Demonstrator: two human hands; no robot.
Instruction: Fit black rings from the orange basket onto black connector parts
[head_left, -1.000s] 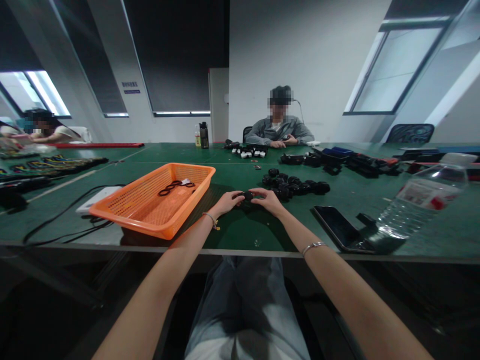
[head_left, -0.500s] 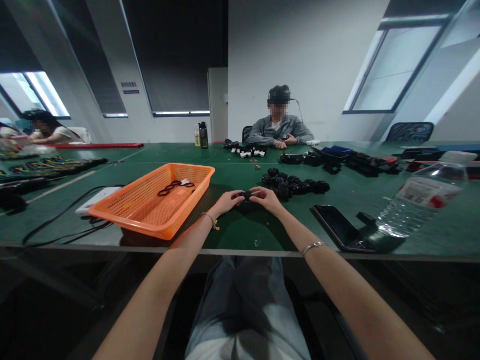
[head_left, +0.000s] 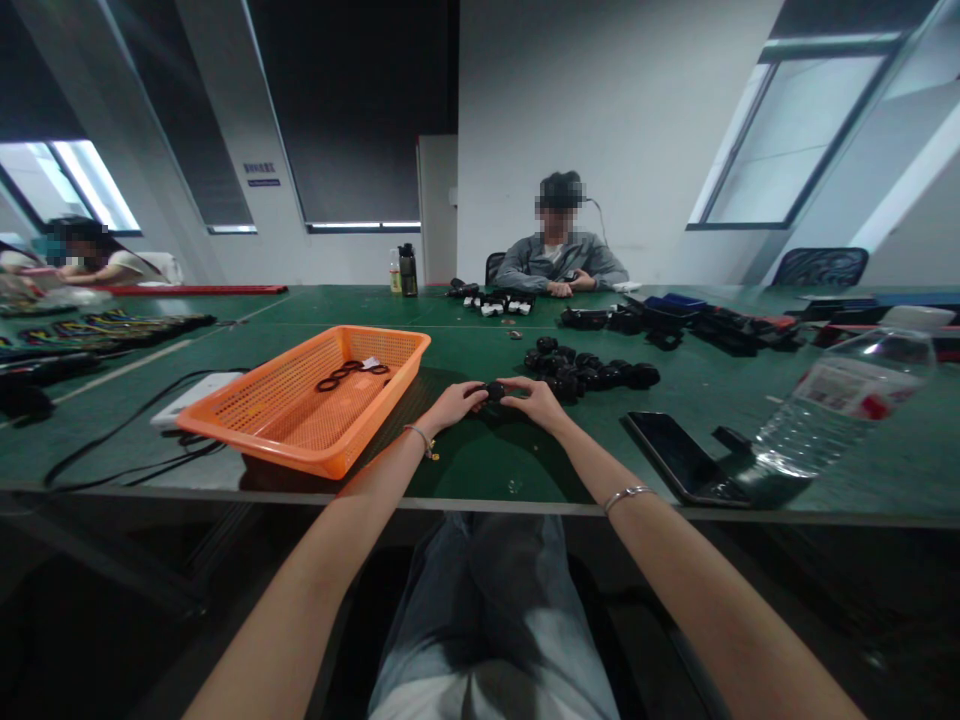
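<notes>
Near the front edge of the green tabletop [head_left: 465,470], my left hand [head_left: 454,405] and right hand [head_left: 541,405] pinch one small black part [head_left: 495,391]. I think I'm working on it; the next move likely needs a steady pinch.

Both arms [head_left: 330,540] stretch forward, left hand [head_left: 452,404] and right hand [head_left: 541,406] facing, fingers [head_left: 517,382] curled inward.

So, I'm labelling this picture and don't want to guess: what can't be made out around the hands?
In the head view:
- Black piece: details too small; left hand and right hand partly cover it.
- Pile of black pieces: dark and overlapping, so no sure count.
- White scrap: too small to identify.
- White box: partly hidden by the orange basket.
</notes>
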